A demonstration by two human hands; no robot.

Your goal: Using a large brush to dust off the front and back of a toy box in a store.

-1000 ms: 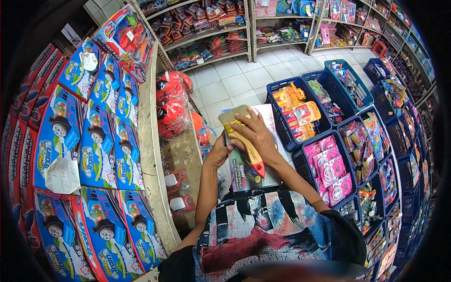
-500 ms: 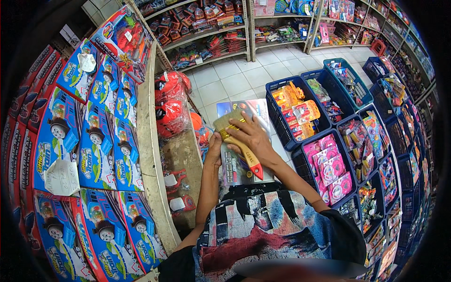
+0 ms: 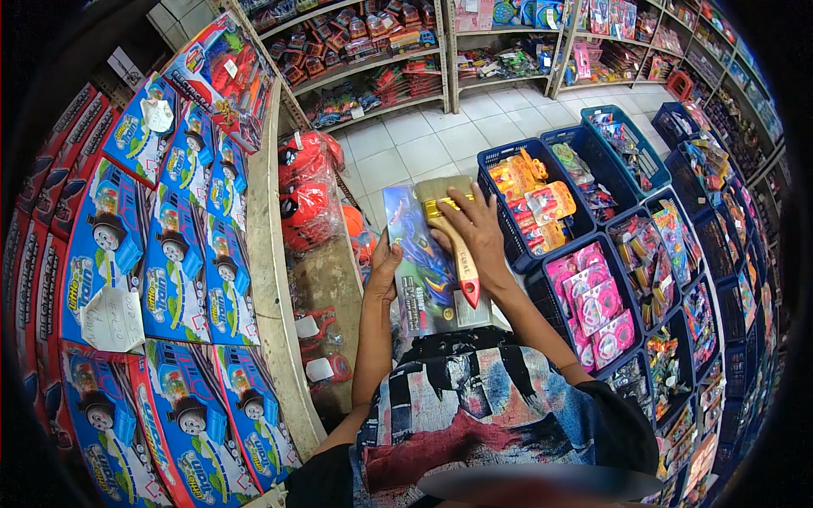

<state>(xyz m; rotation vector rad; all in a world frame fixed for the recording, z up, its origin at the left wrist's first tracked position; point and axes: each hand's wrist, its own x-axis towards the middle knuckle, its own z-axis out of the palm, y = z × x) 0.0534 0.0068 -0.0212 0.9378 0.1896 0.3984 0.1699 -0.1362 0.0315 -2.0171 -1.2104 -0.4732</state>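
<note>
A flat box [image 3: 415,271] printed with a dark blue and purple picture lies in front of my body. My left hand [image 3: 384,269] grips its left edge, thumb on the upper face. Over the box's right part, my right hand [image 3: 476,237] is closed round a wide paintbrush [image 3: 465,267]. The brush has a pale wooden handle with a red tip, a yellow band, and light bristles [image 3: 440,188] at the far end, lying against the box's far right part. The fingers of the right hand cover some of the band and handle.
Blue plastic crates [image 3: 542,262] of packaged toys stand close on my right. On the left are stacked blue train boxes [image 3: 182,254] and a ledge [image 3: 326,279] with red wrapped toys [image 3: 306,203]. Beyond the pale tiled floor [image 3: 415,152] stand shelves [image 3: 364,63] of toys.
My right hand has moved the paintbrush to the right across the box, and the brush has turned more upright. More of the box's printed left side shows. The left hand keeps hold of the edge.
</note>
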